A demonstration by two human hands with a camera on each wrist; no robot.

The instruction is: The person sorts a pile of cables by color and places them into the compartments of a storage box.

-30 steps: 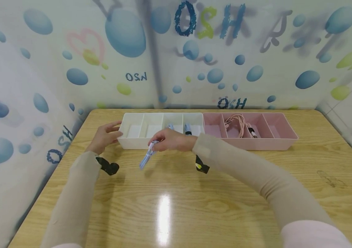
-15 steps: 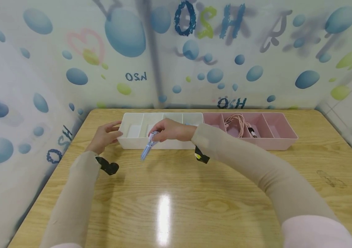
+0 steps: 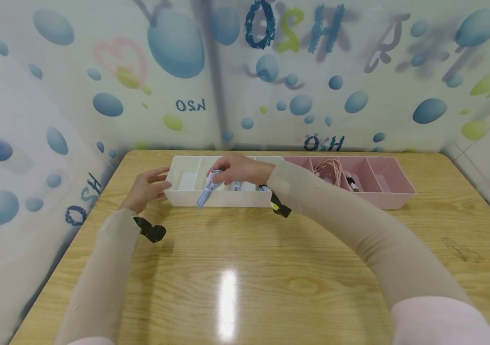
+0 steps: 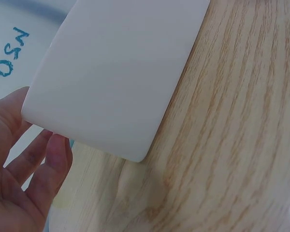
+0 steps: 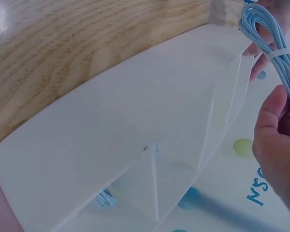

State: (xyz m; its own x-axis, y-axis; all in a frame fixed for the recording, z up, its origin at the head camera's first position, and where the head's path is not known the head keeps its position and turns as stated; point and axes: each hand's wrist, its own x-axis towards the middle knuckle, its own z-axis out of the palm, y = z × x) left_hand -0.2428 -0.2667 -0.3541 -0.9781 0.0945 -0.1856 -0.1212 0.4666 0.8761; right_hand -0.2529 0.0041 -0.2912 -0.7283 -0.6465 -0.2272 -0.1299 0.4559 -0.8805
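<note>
My right hand (image 3: 238, 170) pinches a coiled light-blue cable (image 3: 205, 191), tied with a white band, over the front rim of the white divided box (image 3: 210, 199). In the right wrist view the looped cable (image 5: 270, 36) slants down between thumb and fingers. My left hand (image 3: 145, 189) touches the left end of the white box with loosely extended fingers. The left wrist view has those fingers (image 4: 50, 169) against the end wall near a corner. More blue cable (image 3: 236, 186) lies in a right-hand compartment of the white box, partly hidden by my right hand and wrist.
A pink divided box (image 3: 389, 201) stands end to end with the white one on the wooden table (image 3: 296, 278). It holds a coiled pink cable (image 3: 334, 167) and another cable with a black tie (image 3: 351, 183). A patterned wall covering (image 3: 245, 86) rises behind.
My right hand has moved away from me with the blue cable, from in front of the white box to over its front rim. My left hand has stayed at the box's end.
</note>
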